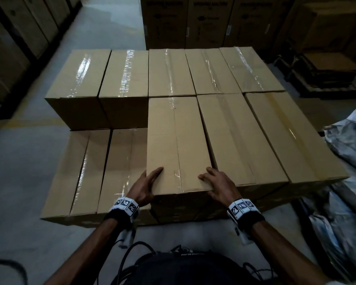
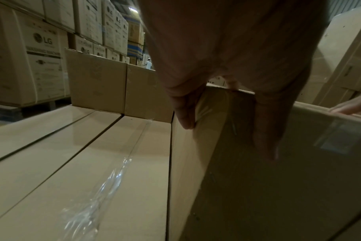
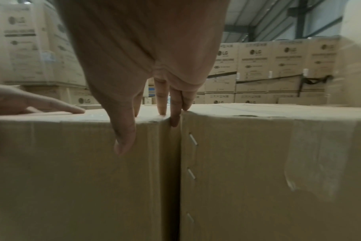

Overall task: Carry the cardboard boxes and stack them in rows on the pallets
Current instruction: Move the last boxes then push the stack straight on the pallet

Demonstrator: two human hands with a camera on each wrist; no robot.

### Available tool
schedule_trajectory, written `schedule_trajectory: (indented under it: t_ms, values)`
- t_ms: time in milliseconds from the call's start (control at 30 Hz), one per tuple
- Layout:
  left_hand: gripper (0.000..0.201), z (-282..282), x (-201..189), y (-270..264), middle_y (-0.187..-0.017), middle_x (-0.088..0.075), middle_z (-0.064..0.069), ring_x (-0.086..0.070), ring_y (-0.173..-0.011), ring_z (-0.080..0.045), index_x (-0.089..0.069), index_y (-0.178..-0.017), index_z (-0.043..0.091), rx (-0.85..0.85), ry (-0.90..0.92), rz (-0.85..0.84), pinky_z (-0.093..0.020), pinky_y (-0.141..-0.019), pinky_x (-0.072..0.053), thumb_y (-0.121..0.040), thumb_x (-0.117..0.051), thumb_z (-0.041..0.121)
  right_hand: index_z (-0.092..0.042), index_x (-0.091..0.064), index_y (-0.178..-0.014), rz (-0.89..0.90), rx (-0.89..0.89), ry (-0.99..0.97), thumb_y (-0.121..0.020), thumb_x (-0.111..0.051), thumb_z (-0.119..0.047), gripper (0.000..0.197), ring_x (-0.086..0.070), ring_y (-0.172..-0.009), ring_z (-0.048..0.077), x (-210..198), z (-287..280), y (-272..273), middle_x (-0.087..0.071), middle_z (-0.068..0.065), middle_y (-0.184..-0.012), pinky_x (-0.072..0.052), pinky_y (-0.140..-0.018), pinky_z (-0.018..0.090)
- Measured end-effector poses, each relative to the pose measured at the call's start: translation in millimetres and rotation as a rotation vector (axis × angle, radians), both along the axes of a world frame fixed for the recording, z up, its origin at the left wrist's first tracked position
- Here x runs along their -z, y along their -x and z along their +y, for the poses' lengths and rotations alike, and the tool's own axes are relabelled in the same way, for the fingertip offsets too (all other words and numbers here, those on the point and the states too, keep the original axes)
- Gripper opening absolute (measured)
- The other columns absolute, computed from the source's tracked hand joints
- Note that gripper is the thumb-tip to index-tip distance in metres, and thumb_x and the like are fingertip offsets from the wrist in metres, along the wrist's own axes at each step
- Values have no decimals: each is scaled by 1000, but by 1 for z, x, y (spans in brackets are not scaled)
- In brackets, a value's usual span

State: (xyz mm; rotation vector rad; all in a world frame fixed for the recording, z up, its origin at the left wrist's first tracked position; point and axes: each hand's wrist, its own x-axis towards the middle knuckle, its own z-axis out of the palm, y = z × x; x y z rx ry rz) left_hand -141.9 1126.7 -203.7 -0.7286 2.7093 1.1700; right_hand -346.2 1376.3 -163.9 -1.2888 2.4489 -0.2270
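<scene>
Both-handed, left hand (image 1: 146,187) and right hand (image 1: 219,185) rest outstretched on the box (image 1: 177,140).

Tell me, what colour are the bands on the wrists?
Black and white squares on the wrist bands, clearest in the head view.

- Black wristbands (image 1: 113,216) are wrapping both bare forearms.
- White bands of black-and-white square markers (image 1: 241,206) are circling each wrist.
- Black cables (image 1: 132,249) are trailing near the dark-clothed torso.

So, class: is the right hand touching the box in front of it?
Touching. The right wrist view shows the right hand with fingertips on the top edge of the box and thumb against its front face.
</scene>
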Motion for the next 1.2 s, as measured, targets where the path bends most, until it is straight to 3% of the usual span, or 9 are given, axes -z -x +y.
schedule_trajectory:
  t_ms: [167, 367, 500, 567, 633, 733, 867, 1067, 1200]
  values:
    - [115, 5, 8, -2, -157, -37, -9, -42, -141, -33, -23, -159, 45, -15, 21, 38, -40, -113, -40, -69, -90, 20, -31, -52, -148, 3, -5, 16, -83, -81, -16, 73, -46, -136, 32, 3, 3, 1, -35, 4, -163, -41, -112, 35]
    - [118, 11, 13, 4, -156, -31, -15, -42, -137, -42, -16, -157, 54, -44, 33, -5, -53, -110, -45, -69, -89, 25, -29, -54, -146, 21, 19, 97, -80, -84, -20, 73, -47, -136, 33, 15, 9, 0, -40, 7, -159, -41, -113, 37]
    - [121, 34, 7, 13, -170, 5, -15, -10, -154, -42, -14, -162, 39, -3, 462, -33, -56, -120, -24, -67, -84, 66, -23, -62, -139, 47, 156, 348, -77, -86, -43, 69, -49, -137, 27, 18, 36, -4, -53, 9, -150, -40, -116, 40]
    - [118, 50, 6, 26, -171, 12, -9, -1, -157, -37, -12, -162, 39, 122, 536, 37, -57, -122, -18, -69, -75, 76, -19, -67, -131, 56, 330, 562, -79, -80, -46, 60, -54, -129, 23, 20, 59, 3, -62, 9, -139, -41, -112, 34]
    - [112, 67, 4, 45, -171, 12, -5, 0, -157, -33, -8, -162, 41, 260, 530, 37, -59, -123, -19, -75, -70, 76, -13, -70, -124, 94, 538, 720, -83, -78, -36, 48, -58, -122, 23, 23, 87, 17, -66, 9, -129, -44, -107, 33]
    - [110, 90, 0, 76, -171, 12, -3, 2, -158, -30, -5, -162, 43, 354, 524, -36, -59, -123, -16, -78, -69, 73, -7, -67, -125, 92, 814, 732, -86, -79, -14, 41, -61, -118, 32, 22, 129, 40, -65, 15, -128, -50, -102, 42]
    - [111, 120, 1, 114, -172, 5, -6, 0, -158, -32, -5, -162, 42, 411, 574, -52, -69, -119, -1, -77, -64, 79, -10, -62, -134, -53, 1072, 617, -92, -76, -23, 46, -53, -130, 34, 24, 169, 66, -59, 16, -140, -41, -105, 38]
    - [109, 143, -2, 148, -172, -6, -6, -9, -157, -32, -4, -163, 36, 333, 519, -8, -67, -119, -2, -78, -51, 88, -20, -61, -124, -273, 1188, 716, -86, -82, -29, 44, -64, -117, 30, 45, 178, 91, -66, 10, -127, -52, -95, 36]
    - [101, 145, -4, 164, -168, -21, -11, -18, -154, -35, -15, -162, 32, 391, 583, -33, -70, -119, -14, -83, -60, 76, -18, -59, -126, -314, 1217, 785, -87, -82, -22, 45, -66, -109, 27, 44, 176, 92, -66, 9, -123, -53, -88, 32]
